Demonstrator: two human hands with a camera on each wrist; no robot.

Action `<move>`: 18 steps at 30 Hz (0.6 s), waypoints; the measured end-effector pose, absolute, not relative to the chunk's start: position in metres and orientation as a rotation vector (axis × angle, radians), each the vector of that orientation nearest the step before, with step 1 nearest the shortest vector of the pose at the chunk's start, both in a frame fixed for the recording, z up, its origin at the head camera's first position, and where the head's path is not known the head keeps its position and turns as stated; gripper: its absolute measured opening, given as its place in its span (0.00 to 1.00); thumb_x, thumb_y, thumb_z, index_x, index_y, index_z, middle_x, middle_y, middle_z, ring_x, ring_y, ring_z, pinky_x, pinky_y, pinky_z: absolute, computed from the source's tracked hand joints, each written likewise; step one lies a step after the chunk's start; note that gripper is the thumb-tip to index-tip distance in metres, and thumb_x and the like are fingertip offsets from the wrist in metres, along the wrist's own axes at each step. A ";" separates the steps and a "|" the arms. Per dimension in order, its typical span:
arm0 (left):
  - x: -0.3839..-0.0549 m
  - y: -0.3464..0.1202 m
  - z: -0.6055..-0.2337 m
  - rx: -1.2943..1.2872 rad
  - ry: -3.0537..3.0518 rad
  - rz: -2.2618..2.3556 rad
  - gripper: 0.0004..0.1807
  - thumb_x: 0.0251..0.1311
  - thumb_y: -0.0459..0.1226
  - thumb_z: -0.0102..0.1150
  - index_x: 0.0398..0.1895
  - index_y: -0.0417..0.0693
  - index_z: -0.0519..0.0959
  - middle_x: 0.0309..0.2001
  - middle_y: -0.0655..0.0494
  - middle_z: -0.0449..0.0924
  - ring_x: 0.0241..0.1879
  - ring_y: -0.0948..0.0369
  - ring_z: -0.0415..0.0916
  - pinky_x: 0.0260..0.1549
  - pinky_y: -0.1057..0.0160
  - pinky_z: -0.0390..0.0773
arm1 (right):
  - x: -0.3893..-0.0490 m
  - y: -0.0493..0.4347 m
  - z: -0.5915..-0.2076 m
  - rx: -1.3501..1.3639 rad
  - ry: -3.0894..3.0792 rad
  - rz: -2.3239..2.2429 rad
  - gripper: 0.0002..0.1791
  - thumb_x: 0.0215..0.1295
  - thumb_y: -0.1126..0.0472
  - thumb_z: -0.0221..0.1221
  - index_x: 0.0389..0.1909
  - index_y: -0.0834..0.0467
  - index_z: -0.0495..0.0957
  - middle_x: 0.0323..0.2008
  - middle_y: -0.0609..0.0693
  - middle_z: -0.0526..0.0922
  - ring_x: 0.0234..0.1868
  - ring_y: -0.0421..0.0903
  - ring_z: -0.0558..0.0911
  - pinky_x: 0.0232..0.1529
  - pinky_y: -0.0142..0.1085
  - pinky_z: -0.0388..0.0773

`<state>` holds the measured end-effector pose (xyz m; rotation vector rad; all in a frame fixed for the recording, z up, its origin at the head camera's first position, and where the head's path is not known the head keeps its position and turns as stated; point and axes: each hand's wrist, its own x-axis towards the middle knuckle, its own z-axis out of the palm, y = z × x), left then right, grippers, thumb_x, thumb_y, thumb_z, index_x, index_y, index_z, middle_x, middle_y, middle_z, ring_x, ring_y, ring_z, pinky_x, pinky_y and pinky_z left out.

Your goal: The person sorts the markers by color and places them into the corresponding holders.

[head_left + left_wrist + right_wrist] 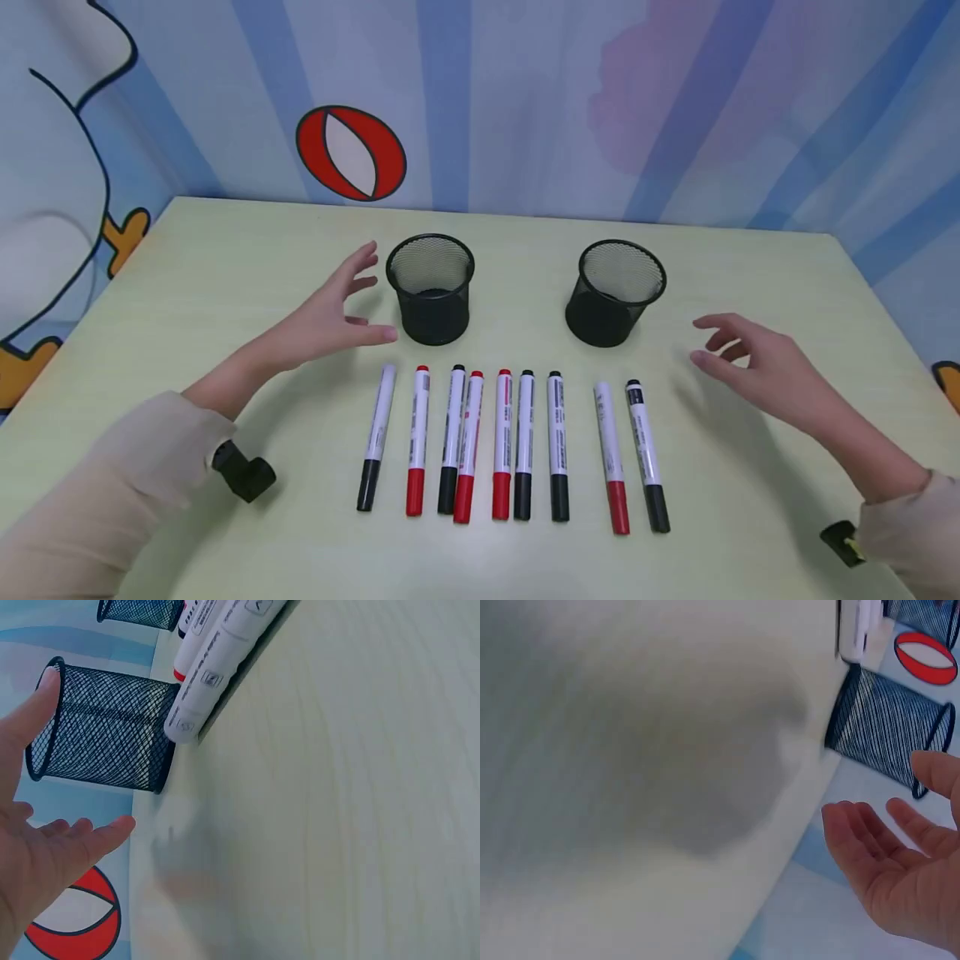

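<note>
My left hand hovers just left of a black mesh pen cup, its fingers and thumb spread and holding nothing. In the left wrist view the thumb overlaps the rim of that cup; whether it touches cannot be told. My right hand, fingers loosely bent around nothing, is in the air right of a second mesh cup, apart from it. In front of the cups lies a row of several white markers, among them a black-capped marker at the left end and a red-capped marker near the right.
The pale wooden table meets a blue printed backdrop at its far edge. On each wrist there is a small black device, the left one and the right one, beside beige sleeves.
</note>
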<state>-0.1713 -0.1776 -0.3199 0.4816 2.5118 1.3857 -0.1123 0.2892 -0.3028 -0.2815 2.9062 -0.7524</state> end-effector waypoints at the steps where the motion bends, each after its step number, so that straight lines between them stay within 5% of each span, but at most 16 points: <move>1: -0.171 -0.177 -0.322 0.476 2.495 1.405 0.56 0.51 0.38 0.68 0.74 0.58 0.38 0.72 0.50 0.41 0.69 0.49 0.47 0.54 0.42 0.68 | -0.111 0.286 -0.305 -0.256 2.869 -0.783 0.28 0.64 0.54 0.58 0.61 0.63 0.65 0.44 0.62 0.76 0.42 0.56 0.78 0.32 0.39 0.78; 8: -0.179 -0.168 -0.331 0.468 2.450 1.461 0.56 0.49 0.38 0.69 0.73 0.57 0.39 0.72 0.53 0.42 0.69 0.51 0.47 0.55 0.45 0.68 | -0.105 0.270 -0.319 -0.133 2.624 -1.053 0.29 0.62 0.58 0.59 0.61 0.64 0.62 0.40 0.58 0.74 0.35 0.50 0.78 0.31 0.35 0.81; 18: -0.190 -0.160 -0.334 0.397 2.407 1.556 0.54 0.48 0.39 0.70 0.73 0.54 0.44 0.71 0.53 0.46 0.69 0.51 0.47 0.57 0.47 0.67 | -0.103 0.252 -0.326 -0.025 2.473 -1.157 0.31 0.60 0.59 0.61 0.61 0.66 0.62 0.38 0.57 0.72 0.37 0.49 0.76 0.34 0.37 0.81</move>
